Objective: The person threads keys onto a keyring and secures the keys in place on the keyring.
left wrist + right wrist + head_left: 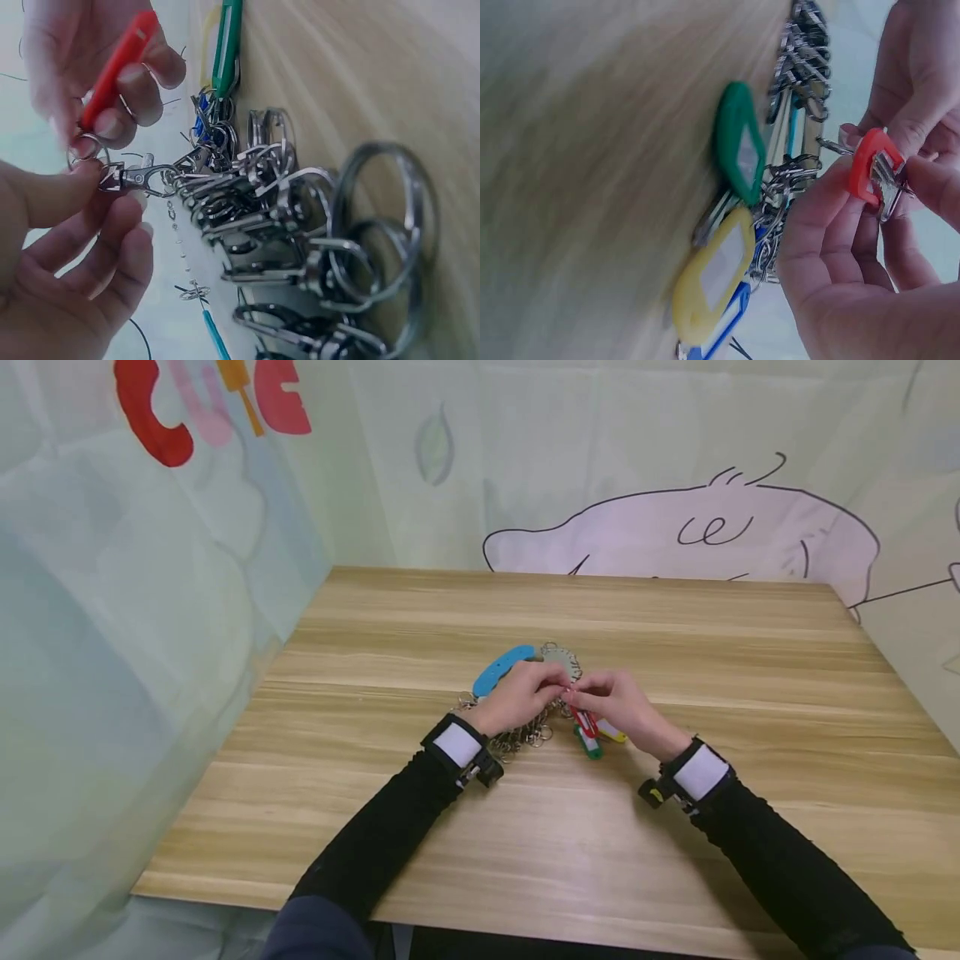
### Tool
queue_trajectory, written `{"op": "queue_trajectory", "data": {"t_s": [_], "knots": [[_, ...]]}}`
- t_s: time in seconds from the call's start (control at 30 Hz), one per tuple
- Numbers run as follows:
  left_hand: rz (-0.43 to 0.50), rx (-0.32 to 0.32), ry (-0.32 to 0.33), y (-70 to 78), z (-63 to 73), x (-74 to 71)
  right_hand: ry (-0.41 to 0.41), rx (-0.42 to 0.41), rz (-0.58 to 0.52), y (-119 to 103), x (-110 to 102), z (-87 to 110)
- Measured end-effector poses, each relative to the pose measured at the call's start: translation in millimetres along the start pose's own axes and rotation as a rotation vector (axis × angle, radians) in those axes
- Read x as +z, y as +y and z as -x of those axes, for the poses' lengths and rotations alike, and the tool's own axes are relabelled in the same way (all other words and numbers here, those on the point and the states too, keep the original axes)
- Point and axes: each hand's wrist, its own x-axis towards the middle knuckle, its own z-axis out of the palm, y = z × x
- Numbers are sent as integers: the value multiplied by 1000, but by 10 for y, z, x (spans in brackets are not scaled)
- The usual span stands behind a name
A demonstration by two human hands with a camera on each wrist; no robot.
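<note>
My left hand (521, 697) pinches a metal swivel snap hook (139, 178) near its ring. Close beside it, my right hand (622, 706) holds a red key tag (120, 67), and a split ring (88, 148) sits between the two hands. A key (885, 180) lies against the red tag in the right wrist view. Below the hands are a green key tag (739, 142), a yellow key tag (716, 277) and a blue one (724, 322). Several more snap hooks with rings (300, 247) are heaped under my left hand, and the fingers partly hide the join.
Behind my left hand lies a blue curved strip (501, 671). A pale round piece (558, 658) with metal rings around its edge is beyond the hands. Everything rests on a wooden table (360, 827), with a printed cloth (420, 518) hanging behind it.
</note>
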Motion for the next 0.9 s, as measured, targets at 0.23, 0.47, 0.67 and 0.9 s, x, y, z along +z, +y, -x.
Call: {"op": "queue_trajectory", "data": {"t_s": [0.23,0.47,0.67,0.9], "knots": [[6,-24,31,59,-2,3,-8,34,-106,-2,-20,5],[57,-100,67,59,0,22,26,-41,-98,41,24,38],[86,-73,108,43,16,26,-9,-78,-89,56,36,39],[66,-25,134,44,15,28,11,-133,-8,50,47,20]]}}
